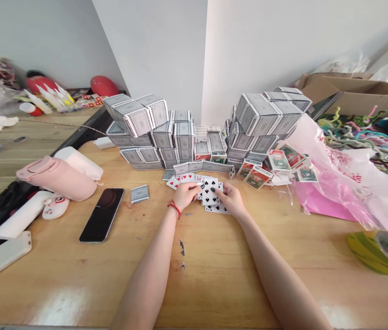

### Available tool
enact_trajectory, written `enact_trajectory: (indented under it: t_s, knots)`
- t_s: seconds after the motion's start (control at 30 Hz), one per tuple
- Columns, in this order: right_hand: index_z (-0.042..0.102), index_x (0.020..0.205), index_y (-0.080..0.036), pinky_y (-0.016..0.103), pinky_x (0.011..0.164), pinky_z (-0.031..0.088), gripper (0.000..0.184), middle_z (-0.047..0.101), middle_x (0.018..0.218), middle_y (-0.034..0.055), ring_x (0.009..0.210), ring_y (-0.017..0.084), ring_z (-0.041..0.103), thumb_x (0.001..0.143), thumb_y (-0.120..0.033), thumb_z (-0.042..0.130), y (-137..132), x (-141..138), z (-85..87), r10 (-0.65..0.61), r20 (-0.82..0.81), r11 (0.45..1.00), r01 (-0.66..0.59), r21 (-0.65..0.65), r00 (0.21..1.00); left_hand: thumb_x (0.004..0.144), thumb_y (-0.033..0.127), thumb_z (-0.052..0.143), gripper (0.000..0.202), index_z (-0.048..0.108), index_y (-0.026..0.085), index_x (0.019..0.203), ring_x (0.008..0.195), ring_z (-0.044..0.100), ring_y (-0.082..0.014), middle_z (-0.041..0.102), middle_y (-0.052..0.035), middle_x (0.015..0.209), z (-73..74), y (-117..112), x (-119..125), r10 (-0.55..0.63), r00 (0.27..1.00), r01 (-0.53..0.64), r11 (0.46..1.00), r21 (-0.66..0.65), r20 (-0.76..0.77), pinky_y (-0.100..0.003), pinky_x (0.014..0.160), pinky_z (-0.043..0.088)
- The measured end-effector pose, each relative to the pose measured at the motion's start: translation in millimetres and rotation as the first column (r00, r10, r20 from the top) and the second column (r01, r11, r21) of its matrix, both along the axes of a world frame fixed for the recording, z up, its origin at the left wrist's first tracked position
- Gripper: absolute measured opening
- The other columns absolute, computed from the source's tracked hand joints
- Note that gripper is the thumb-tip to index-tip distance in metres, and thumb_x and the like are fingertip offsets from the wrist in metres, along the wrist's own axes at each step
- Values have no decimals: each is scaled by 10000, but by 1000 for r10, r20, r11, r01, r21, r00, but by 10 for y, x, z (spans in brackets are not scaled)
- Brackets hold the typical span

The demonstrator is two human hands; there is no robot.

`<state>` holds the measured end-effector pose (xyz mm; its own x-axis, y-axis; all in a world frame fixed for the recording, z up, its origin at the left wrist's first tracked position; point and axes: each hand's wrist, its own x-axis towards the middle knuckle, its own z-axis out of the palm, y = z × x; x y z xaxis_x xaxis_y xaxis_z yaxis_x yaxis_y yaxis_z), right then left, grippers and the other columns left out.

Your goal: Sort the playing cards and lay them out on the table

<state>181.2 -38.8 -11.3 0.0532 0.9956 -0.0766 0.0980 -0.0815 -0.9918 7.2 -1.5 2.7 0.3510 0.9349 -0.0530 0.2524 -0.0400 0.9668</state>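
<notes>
Face-up playing cards [210, 191] lie spread on the wooden table [214, 275] in front of me, spades on top and red hearts to the left. My left hand [186, 195], with a red string at the wrist, pinches the left side of the spread. My right hand [231, 198] grips the right side, fingers curled over the cards. A seven of spades [217, 209] lies under my right hand. A single small deck [139, 193] lies face down to the left.
Stacks of boxed card decks [166, 133] stand against the wall, more [265, 119] to the right with loose red and green boxes [276, 167]. A black phone [102, 214], a pink pouch [56, 178], a pink plastic bag [331, 183] and tape rolls [386, 252] lie around.
</notes>
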Motion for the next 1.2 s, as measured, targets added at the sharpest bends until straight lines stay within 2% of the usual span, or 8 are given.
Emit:
enact_trajectory:
  t_s: [0.1,0.2,0.3,0.4,0.73,0.93,1.03,1.2]
  knots:
    - [553,863,-177,255,455,428,420,642,673,28,530,157,568,655,-538,606,4,7,-13,-3,-9,1000,3,-3,1000,753,373,493,376,444,155,451,437,370,-70,441,34,405,0,2,-15,-5,1000,5,1000,-27,20,-227,499,295]
    - [557,867,-173,260,471,443,402,644,679,30,533,154,570,659,-512,619,7,14,-27,-15,-36,1000,15,-1,999,733,376,528,322,517,140,515,431,396,-65,486,26,439,8,6,-62,-49,992,64,991,-119,118,-224,481,291]
    - [556,878,-168,274,483,463,409,649,694,41,546,165,583,654,-502,631,4,11,-21,-24,-92,1000,24,-6,995,696,360,584,257,629,109,730,421,440,-71,525,14,467,25,12,-120,-75,967,135,961,-241,243,-219,457,286]
    - [551,870,-166,282,477,472,421,651,688,46,542,171,587,642,-509,641,-1,0,2,-37,-136,999,35,-16,990,674,359,623,366,643,79,909,408,455,-74,530,10,457,37,14,-150,-72,958,157,942,-296,279,-209,432,264]
    - [547,867,-184,281,476,463,426,640,688,46,564,178,578,655,-550,603,5,2,-9,-57,-46,998,58,14,997,680,404,629,440,645,76,973,379,413,-58,503,20,416,56,5,-130,-81,965,155,944,-290,250,-199,423,231]
    - [545,810,-199,278,461,438,393,623,642,36,566,186,564,666,-563,580,11,3,-24,-92,56,995,89,52,994,686,416,625,447,649,88,989,375,386,-45,486,28,421,85,-2,-163,-182,956,242,933,-268,228,-199,427,211]
    - [551,820,-201,280,459,432,386,624,646,37,575,191,563,667,-553,586,13,4,-27,-99,64,994,95,62,993,678,411,636,451,651,96,1000,385,394,-43,497,24,461,96,0,-166,-209,953,262,932,-251,218,-200,424,204]
    - [552,806,-203,275,452,422,375,621,634,35,564,188,558,667,-550,586,19,10,-45,-101,72,994,98,51,992,653,417,654,458,659,110,992,421,418,-42,574,-13,597,120,-5,-139,-179,959,235,937,-258,221,-199,433,223]
